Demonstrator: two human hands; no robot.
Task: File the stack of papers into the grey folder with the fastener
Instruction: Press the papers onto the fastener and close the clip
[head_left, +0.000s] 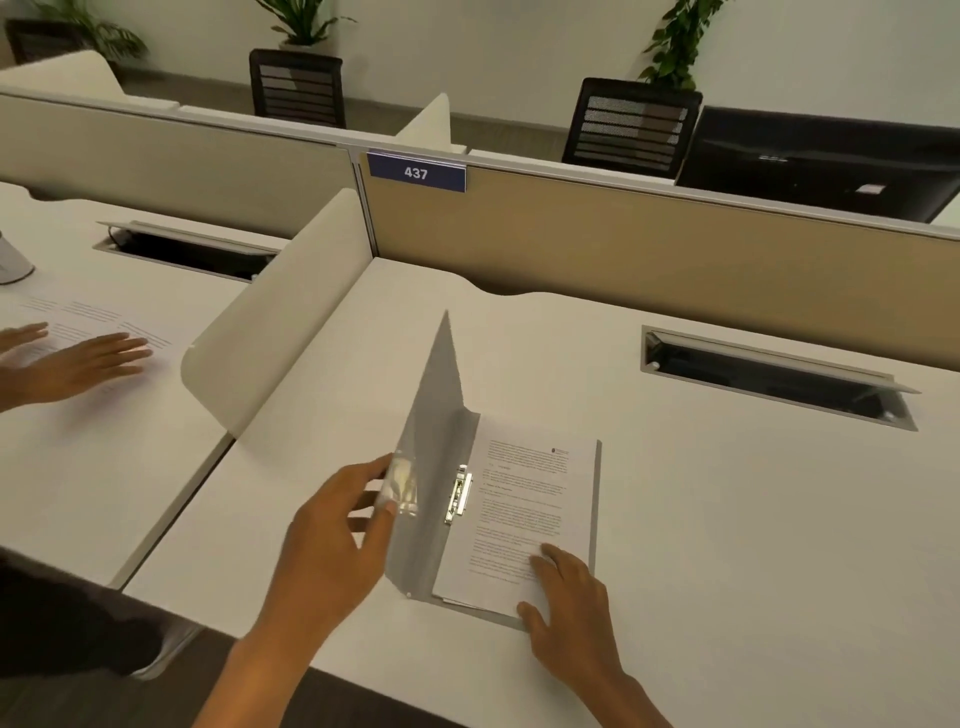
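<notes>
The grey folder (434, 410) lies on the white desk (727, 519) in front of me, its front cover standing nearly upright. My left hand (332, 545) grips that cover's outer edge, thumb and fingers pinching it. A stack of printed papers (524, 499) lies on the folder's back half, with the silver fastener (458, 493) lying over its left margin beside the spine. My right hand (566, 597) rests flat on the papers' lower right corner, fingers spread, holding nothing.
Another person's hands (78, 358) lie on printed sheets on the neighbouring desk at the left, beyond a curved white divider (280, 332). A cable slot (774, 374) opens at the back right. A tan partition (623, 249) with a "437" label closes the far side.
</notes>
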